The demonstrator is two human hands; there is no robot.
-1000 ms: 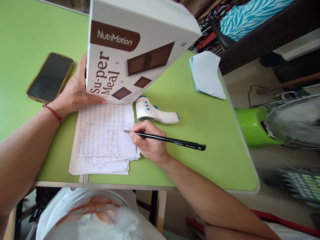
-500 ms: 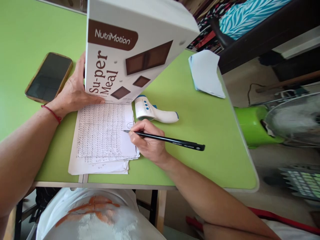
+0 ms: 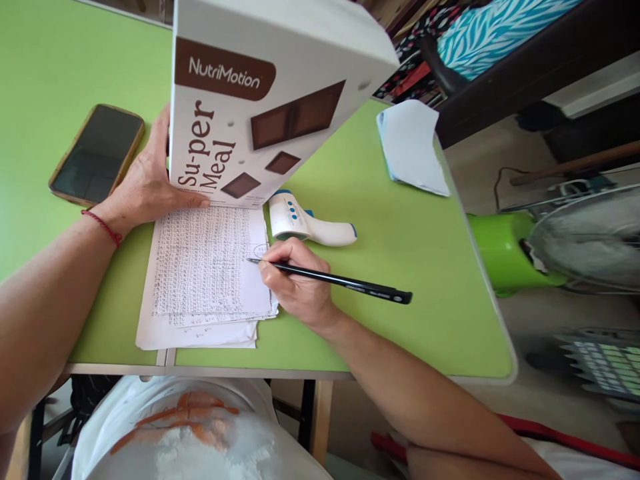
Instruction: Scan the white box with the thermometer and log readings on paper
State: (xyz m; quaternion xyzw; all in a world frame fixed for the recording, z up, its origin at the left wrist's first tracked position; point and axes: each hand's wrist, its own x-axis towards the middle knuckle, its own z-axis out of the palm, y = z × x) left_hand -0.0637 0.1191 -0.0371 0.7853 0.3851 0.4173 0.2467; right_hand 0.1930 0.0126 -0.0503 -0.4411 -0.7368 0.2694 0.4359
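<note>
A black pen (image 3: 345, 281) is pinched in my right hand (image 3: 299, 283), its tip at the right part of a densely handwritten sheet (image 3: 205, 267). That sheet lies on top of a few other papers (image 3: 200, 335). My left hand (image 3: 145, 177) grips the lower left edge of a white and brown NutriMotion box (image 3: 220, 127), which stands on the far end of the sheets. The thumb lies across the box's bottom front; the other fingers are mostly hidden behind it. Just beyond my right hand is a white and blue infrared thermometer (image 3: 310, 223), lying on its side.
A phone in a yellowish case (image 3: 97, 153) lies left of my left hand on the green table (image 3: 410, 267). Folded white papers (image 3: 413, 147) rest near the table's far right edge. Past that edge stand a green object (image 3: 500, 250) and a fan (image 3: 595, 233).
The pen has tilted very slightly, its back end shifting a little right and toward me. My left hand and the box stay in place.
</note>
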